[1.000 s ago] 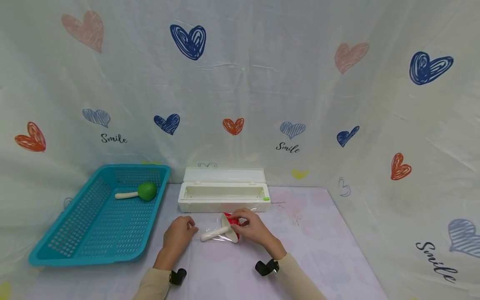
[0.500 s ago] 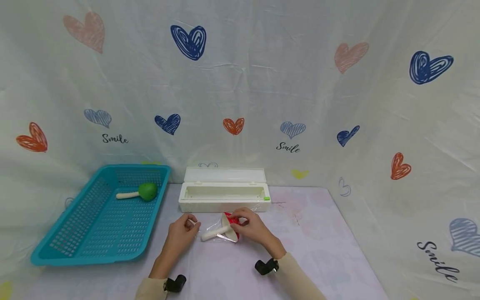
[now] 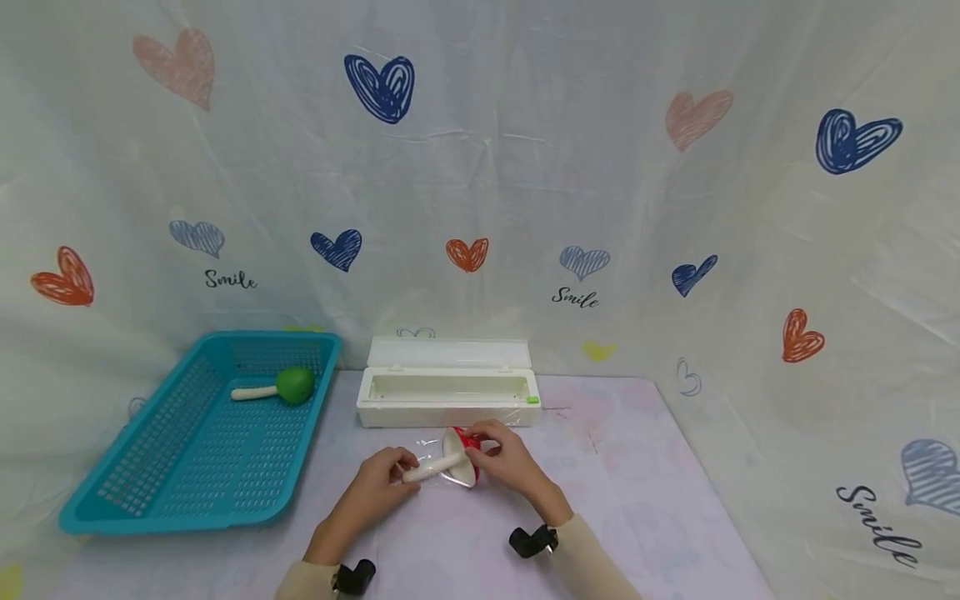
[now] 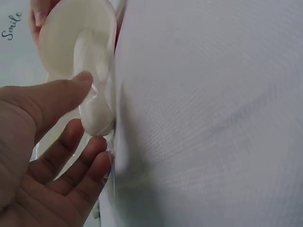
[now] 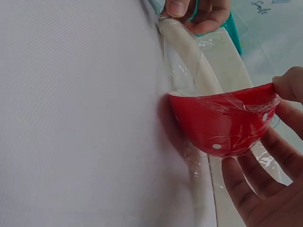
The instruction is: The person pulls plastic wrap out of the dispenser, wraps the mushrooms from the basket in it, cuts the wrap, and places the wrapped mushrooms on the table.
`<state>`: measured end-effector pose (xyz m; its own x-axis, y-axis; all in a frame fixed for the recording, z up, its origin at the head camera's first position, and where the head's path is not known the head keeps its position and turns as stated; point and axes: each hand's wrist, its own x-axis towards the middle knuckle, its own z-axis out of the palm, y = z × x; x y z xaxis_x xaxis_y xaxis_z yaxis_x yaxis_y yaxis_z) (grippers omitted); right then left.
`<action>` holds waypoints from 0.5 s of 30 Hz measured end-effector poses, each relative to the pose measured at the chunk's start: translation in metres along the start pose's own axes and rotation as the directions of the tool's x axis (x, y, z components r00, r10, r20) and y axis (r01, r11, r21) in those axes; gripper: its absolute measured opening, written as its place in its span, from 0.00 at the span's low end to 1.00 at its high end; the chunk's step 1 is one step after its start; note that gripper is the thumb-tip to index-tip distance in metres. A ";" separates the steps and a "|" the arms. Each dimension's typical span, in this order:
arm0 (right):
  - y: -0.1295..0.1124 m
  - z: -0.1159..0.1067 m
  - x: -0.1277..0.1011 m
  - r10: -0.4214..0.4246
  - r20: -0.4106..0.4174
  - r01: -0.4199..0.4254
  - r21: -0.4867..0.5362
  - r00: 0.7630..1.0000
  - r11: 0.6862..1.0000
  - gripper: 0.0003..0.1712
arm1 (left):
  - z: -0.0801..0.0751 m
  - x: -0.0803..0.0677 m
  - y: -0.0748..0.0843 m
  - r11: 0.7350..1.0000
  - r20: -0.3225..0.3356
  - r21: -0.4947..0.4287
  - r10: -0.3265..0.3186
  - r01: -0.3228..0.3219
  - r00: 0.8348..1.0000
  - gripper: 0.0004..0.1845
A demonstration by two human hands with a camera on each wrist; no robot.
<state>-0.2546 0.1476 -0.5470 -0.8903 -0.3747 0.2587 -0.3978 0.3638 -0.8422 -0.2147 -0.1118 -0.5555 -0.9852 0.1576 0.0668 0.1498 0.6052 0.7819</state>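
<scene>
1. Wrapping a toy mushroom (image 3: pixel 452 461) in clear film (image 5: pixel 189 71), both hands work just in front of the white box (image 3: pixel 447 393).
2. The left hand (image 3: pixel 382 483) pinches the pale stem and film with curled fingers.
3. The right hand (image 3: pixel 504 454) cups the red cap with curled fingers.
4. Risk: pulling too hard could tear the thin film or let it cling to itself.
5. Risk: a loose pinch could let the film slip off the stem.
</scene>
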 end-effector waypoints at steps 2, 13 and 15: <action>0.001 -0.001 -0.001 0.001 -0.007 -0.001 0.005 1.000 1.000 0.16 | 0.001 0.002 0.001 1.000 0.012 0.005 0.010 -0.011 1.000 0.16; -0.009 -0.004 -0.001 -0.074 0.020 0.076 -0.109 0.997 0.991 0.22 | 0.003 0.010 0.002 0.999 0.022 0.037 0.020 -0.020 1.000 0.14; -0.009 -0.004 -0.002 -0.065 0.021 0.066 -0.100 0.998 0.993 0.24 | 0.001 0.009 0.002 0.999 0.037 0.042 0.014 -0.016 0.999 0.13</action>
<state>-0.2501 0.1480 -0.5377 -0.8579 -0.4152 0.3026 -0.4762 0.4218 -0.7715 -0.2236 -0.1078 -0.5538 -0.9793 0.1947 0.0554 0.1688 0.6345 0.7543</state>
